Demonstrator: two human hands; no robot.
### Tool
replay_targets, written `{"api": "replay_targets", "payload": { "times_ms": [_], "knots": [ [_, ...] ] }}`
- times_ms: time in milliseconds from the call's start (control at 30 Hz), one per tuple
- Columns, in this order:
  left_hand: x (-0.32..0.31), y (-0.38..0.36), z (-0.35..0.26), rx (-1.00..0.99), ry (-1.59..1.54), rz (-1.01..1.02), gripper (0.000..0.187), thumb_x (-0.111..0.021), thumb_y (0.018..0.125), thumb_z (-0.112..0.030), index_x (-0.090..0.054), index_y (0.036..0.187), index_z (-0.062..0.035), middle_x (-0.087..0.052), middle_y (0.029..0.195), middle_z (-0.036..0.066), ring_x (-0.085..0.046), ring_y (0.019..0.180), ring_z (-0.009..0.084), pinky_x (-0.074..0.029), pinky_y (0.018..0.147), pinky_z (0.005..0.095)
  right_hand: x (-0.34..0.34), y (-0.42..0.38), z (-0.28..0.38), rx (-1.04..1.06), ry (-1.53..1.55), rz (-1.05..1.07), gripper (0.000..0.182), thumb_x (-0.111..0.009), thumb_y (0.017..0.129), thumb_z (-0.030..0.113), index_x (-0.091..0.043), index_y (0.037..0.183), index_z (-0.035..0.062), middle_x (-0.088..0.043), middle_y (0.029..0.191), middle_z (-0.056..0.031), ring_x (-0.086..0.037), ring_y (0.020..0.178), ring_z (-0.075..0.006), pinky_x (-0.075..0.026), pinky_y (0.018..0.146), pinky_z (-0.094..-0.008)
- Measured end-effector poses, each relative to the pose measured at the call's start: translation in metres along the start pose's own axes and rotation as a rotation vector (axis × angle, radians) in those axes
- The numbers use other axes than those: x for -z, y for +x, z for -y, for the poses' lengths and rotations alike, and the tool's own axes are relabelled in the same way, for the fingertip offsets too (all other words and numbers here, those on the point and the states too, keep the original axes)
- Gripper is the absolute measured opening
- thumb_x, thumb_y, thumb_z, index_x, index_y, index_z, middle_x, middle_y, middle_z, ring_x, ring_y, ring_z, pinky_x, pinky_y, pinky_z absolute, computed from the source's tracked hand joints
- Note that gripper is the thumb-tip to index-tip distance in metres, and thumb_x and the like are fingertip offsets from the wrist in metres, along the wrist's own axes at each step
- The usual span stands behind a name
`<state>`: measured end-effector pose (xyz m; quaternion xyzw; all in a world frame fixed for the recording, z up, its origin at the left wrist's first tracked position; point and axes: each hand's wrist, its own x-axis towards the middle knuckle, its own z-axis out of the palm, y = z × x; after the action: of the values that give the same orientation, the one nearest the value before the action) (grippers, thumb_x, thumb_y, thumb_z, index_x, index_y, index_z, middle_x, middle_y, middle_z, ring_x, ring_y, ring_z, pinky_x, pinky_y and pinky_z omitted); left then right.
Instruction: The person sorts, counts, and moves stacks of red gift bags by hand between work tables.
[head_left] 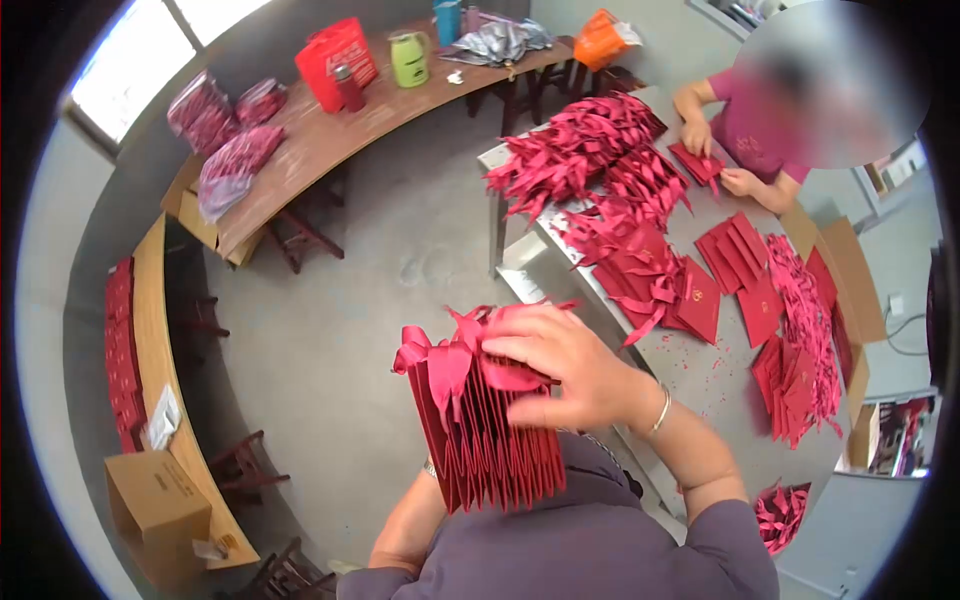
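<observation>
A thick stack of red paper gift bags [495, 455] with folded sides hangs upright in front of my body. Pink-red ribbons [452, 370] stick out along its top. My right hand [560, 365] is closed over the ribbons at the stack's top right, its fingers curled and its thumb in front. My left forearm [410, 530] reaches up behind the stack; the left hand itself is hidden by the bags.
On the metal table [680, 390] at right lie a heap of ribboned bags [590, 150], flat red bags [735, 255] and loose ribbons [805, 330]. A co-worker's hands [740, 182] handle a red bag across it. Cardboard boxes [155, 500] and stools [245, 465] stand at left.
</observation>
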<state>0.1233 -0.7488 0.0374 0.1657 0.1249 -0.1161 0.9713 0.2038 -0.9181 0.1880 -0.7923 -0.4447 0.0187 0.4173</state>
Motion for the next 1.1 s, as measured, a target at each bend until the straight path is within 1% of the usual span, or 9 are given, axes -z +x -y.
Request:
{"api": "replay_targets", "payload": {
  "times_ms": [133,233,367,433,567,733,800,900,1100],
  "knots": [
    [0.017,-0.033,-0.028,-0.040,-0.015,-0.023,0.044,-0.047,0.092,-0.028,-0.047,0.130,-0.0059,-0.055,0.125,0.013,-0.056,0.110,0.0281,-0.048,0.094,0.0445,-0.037,0.044,-0.008,0.110,-0.067,0.116,0.017,-0.068,0.077,0.016,-0.065,0.087,0.0033,-0.064,0.077,-0.0107,-0.063,0.070,-0.0275,-0.050,0.063,-0.0346],
    [0.032,-0.060,-0.047,-0.078,-0.027,-0.039,0.044,-0.047,0.092,-0.027,-0.046,0.130,-0.0059,-0.055,0.125,0.013,-0.056,0.110,0.0279,-0.048,0.094,0.0445,-0.061,0.097,-0.005,-0.350,0.239,0.283,0.016,-0.066,0.080,0.015,-0.063,0.090,0.0021,-0.062,0.066,-0.0068,-0.063,0.065,-0.0182,-0.050,0.061,-0.0308],
    [0.057,-0.101,-0.071,-0.164,-0.047,-0.082,0.044,-0.048,0.092,-0.027,-0.046,0.130,-0.0059,-0.055,0.125,0.013,-0.056,0.110,0.0277,-0.048,0.094,0.0444,-0.123,0.129,-0.026,-0.116,-0.260,0.196,0.053,-0.066,0.076,0.013,-0.050,0.124,-0.0015,-0.056,0.119,-0.0197,-0.060,0.097,-0.0292,-0.049,0.081,-0.0359],
    [0.065,-0.121,-0.080,-0.205,-0.053,-0.106,0.044,-0.048,0.092,-0.026,-0.046,0.131,-0.0059,-0.054,0.125,0.013,-0.056,0.110,0.0276,-0.048,0.094,0.0444,-0.136,0.142,0.014,0.110,-0.294,-0.055,0.053,-0.067,0.074,0.014,-0.051,0.123,-0.0003,-0.056,0.119,-0.0195,-0.054,0.109,-0.0342,-0.045,0.090,-0.0377],
    [0.065,-0.153,-0.101,-0.284,-0.040,-0.172,0.044,-0.048,0.091,-0.025,-0.046,0.131,-0.0058,-0.054,0.126,0.013,-0.056,0.110,0.0274,-0.048,0.094,0.0444,-0.172,0.145,0.137,0.598,-0.068,0.489,0.052,-0.072,0.072,0.034,-0.059,0.114,0.0068,-0.057,0.118,-0.0133,-0.053,0.111,-0.0289,-0.041,0.093,-0.0421],
    [0.110,-0.187,-0.103,-0.339,-0.371,-0.133,0.045,-0.052,0.088,-0.018,-0.045,0.131,-0.0056,-0.055,0.125,0.012,-0.057,0.109,0.0263,-0.050,0.092,0.0436,-0.250,0.210,0.120,0.295,0.205,0.688,0.017,-0.063,0.080,0.016,-0.062,0.089,0.0021,-0.063,0.081,-0.0121,-0.061,0.072,-0.0236,-0.050,0.068,-0.0347],
    [0.152,-0.194,-0.091,-0.319,-0.574,-0.068,0.046,-0.052,0.087,-0.016,-0.044,0.131,-0.0058,-0.055,0.125,0.012,-0.059,0.106,0.0258,-0.051,0.089,0.0429,-0.277,0.244,0.110,-0.108,0.219,0.649,0.029,-0.063,0.083,0.018,-0.060,0.105,-0.0008,-0.065,0.093,-0.0078,-0.060,0.082,-0.0132,-0.050,0.072,-0.0294],
    [0.158,-0.213,-0.098,-0.450,-0.543,-0.087,0.043,-0.051,0.091,-0.019,-0.043,0.131,-0.0059,-0.055,0.124,0.011,-0.060,0.103,0.0252,-0.053,0.086,0.0397,-0.319,0.262,0.079,-0.105,0.284,0.422,0.055,-0.064,0.083,0.022,-0.046,0.128,-0.0047,-0.052,0.123,-0.0156,-0.059,0.101,-0.0202,-0.049,0.085,-0.0300],
    [0.177,-0.219,-0.160,-0.814,-0.491,-0.203,0.042,-0.050,0.093,-0.020,-0.043,0.131,-0.0060,-0.055,0.124,0.011,-0.060,0.103,0.0251,-0.054,0.086,0.0388,-0.326,0.219,0.104,-0.046,0.615,0.535,0.041,-0.061,0.084,0.009,-0.051,0.122,-0.0018,-0.055,0.118,-0.0113,-0.058,0.096,-0.0154,-0.048,0.081,-0.0291]
  ]
}}
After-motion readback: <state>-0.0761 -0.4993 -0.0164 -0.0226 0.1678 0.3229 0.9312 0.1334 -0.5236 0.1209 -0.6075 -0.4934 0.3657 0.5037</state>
